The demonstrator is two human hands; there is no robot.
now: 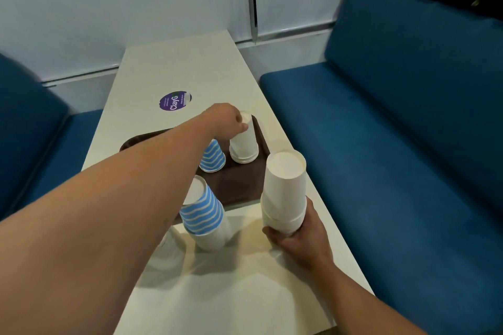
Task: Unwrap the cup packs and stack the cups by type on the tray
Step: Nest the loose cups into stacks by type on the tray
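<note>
The left hand (227, 119) reaches across the dark brown rectangular tray (239, 185) with its fingers curled round the top of a short stack of upturned plain white paper cups (244, 141), apparently seating a cup there so whites sit beside the blue-and-white striped paper cup (212, 156). The right hand (299, 236) grips the base of a taller white cup stack (284, 193) over the cream table (190, 68), likely as supply, near a leaning striped stack (202, 209) at the tray's near edge.

Four stacks of upturned paper cups: two plain white stacks (243, 141) (284, 193) and two blue-striped stacks (212, 156) (202, 209). One brown tray (239, 185), one round purple sticker (175, 100), two blue benches (394, 122) (32, 122).
</note>
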